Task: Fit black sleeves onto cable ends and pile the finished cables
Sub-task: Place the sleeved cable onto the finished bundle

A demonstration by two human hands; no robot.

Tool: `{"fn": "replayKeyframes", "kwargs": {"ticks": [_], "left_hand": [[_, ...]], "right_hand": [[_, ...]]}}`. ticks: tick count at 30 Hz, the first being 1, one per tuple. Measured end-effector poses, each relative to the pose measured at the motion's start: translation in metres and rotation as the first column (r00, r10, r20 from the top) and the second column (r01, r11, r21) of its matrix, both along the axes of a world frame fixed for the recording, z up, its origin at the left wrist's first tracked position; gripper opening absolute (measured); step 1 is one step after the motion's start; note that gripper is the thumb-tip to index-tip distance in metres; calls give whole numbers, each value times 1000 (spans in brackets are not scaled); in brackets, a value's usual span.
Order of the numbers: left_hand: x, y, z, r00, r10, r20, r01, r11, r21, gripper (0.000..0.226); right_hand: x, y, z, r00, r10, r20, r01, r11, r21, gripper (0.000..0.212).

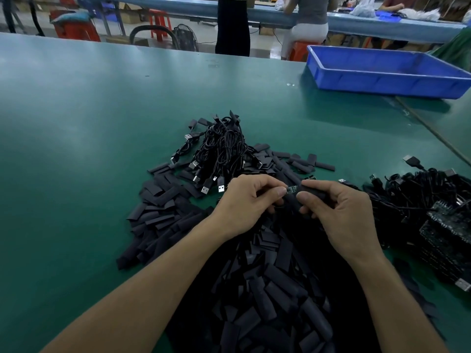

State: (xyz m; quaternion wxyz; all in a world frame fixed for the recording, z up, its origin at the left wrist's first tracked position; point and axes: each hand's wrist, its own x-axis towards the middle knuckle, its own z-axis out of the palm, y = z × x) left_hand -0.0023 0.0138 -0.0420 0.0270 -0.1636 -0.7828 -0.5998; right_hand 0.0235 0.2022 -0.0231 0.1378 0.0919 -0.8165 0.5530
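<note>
Left hand (244,200) pinches cable end (290,189), small bare board, between thumb and forefinger. Right hand (339,210) pinches black sleeve (313,192), sleeve touching board. Both over loose sleeve heap (267,276) at near edge of tabletop (76,123). Finished cable pile (221,151) just beyond hands. Blue tray (382,72) at far right corner.

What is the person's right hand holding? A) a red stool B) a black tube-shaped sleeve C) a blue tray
B: the right hand pinches a black tube-shaped sleeve, next to the small circuit-board cable end pinched by the left hand.
</note>
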Motion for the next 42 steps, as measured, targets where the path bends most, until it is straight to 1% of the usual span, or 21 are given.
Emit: {"fn": "replayKeyframes", "kwargs": {"ticks": [7, 9, 11, 13, 15, 16, 18, 21, 22, 23, 27, 32, 37, 40, 42], "left_hand": [[0, -2, 4, 999, -44, 5, 44, 999, -24, 15], [0, -2, 6, 998, -60, -11, 59, 996, -62, 14], [1, -2, 6, 998, -62, -32, 59, 995, -84, 12], [2, -2, 8, 998, -67, -20, 66, 997, -30, 8], [3, -2, 10, 997, -73, 8, 73, 997, 27, 10], [2, -3, 10, 998, -58, -1, 58, 998, 17, 11], [2, -5, 12, 999, 2, -48, -6, 996, -83, 13], [3, -7, 13, 990, 112, -83, -127, 969, -211, 31], [3, -7, 13, 988, 125, -88, -143, 961, -236, 33], [3, -7, 12, 989, 119, -87, -137, 958, -250, 31], [3, -6, 10, 994, 53, -90, -75, 965, -253, 10], [4, -6, 8, 996, 7, -83, -33, 949, -313, 11], [3, -5, 7, 996, 5, -85, -31, 954, -299, 12], [3, -6, 6, 997, -2, -74, -19, 959, -282, 11], [3, -6, 5, 998, -10, -67, -9, 964, -266, 11]], "right_hand": [[-1, 3, 0, 999, 35, 25, -36, 999, 37, 26], [-1, 3, -1, 996, 84, 37, -87, 994, 71, 23], [0, 3, 0, 991, 129, 43, -132, 987, 88, 25], [1, 3, 0, 990, 137, 37, -139, 988, 73, 29], [0, 4, -1, 990, 139, 32, -141, 989, 45, 29], [0, 3, -1, 989, 142, 28, -143, 989, 37, 27], [1, 3, -1, 989, 144, 20, -145, 989, 34, 24], [0, 1, -2, 993, 116, 6, -116, 993, 38, 17], [-1, 1, -3, 995, 101, -5, -101, 994, 39, 17], [-1, 1, -3, 996, 87, -12, -87, 996, 32, 19], [-1, 1, -3, 998, 63, -7, -63, 998, -23, 21], [-1, 0, -5, 996, 87, -14, -86, 995, 49, 29], [-1, -2, -6, 993, 87, -77, -83, 995, 56, 33], [-1, -2, -7, 993, 85, -84, -79, 994, 70, 33], [-1, -3, -7, 994, 83, -76, -79, 995, 52, 32]]}}
